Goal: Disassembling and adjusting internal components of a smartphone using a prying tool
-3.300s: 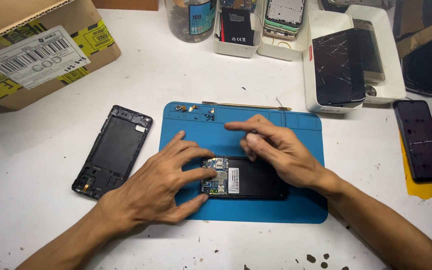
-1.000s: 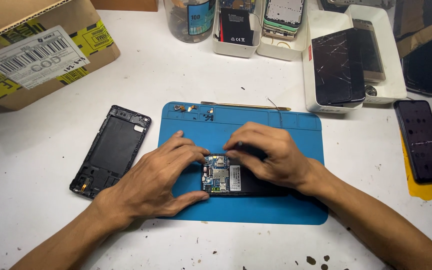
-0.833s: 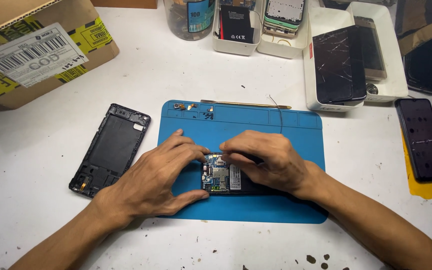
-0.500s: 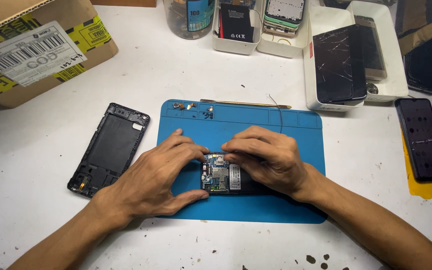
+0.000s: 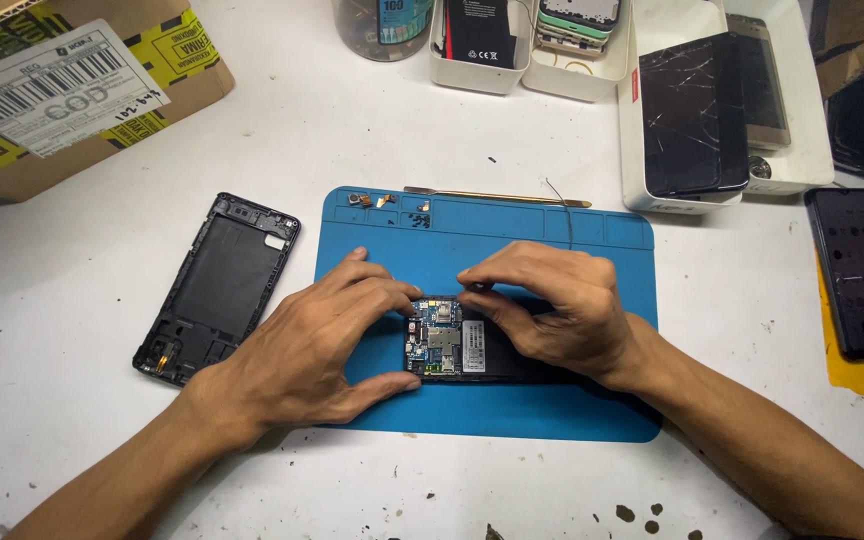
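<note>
An opened phone [image 5: 452,345] with a bare circuit board lies flat on a blue work mat [image 5: 552,240]. My left hand [image 5: 317,345] rests on the phone's left end, thumb along its near edge and fingertips at its top corner. My right hand [image 5: 552,305] covers the phone's right half, its fingertips pinched at the top edge of the board. Whether a small part sits between those fingertips cannot be made out. A black phone frame [image 5: 217,290] lies on the white table to the left of the mat.
A thin metal pry tool [image 5: 497,197] and tiny screws [image 5: 387,202] lie at the mat's far edge. A cardboard box [image 5: 72,90] stands far left, white trays with cracked phones [image 5: 697,110] far right, a dark phone [image 5: 862,270] on a yellow pad at right.
My right hand slid left from lying flat on the phone to pinching at the board's top edge. My left fingertips closed in toward it. The view shifted slightly.
</note>
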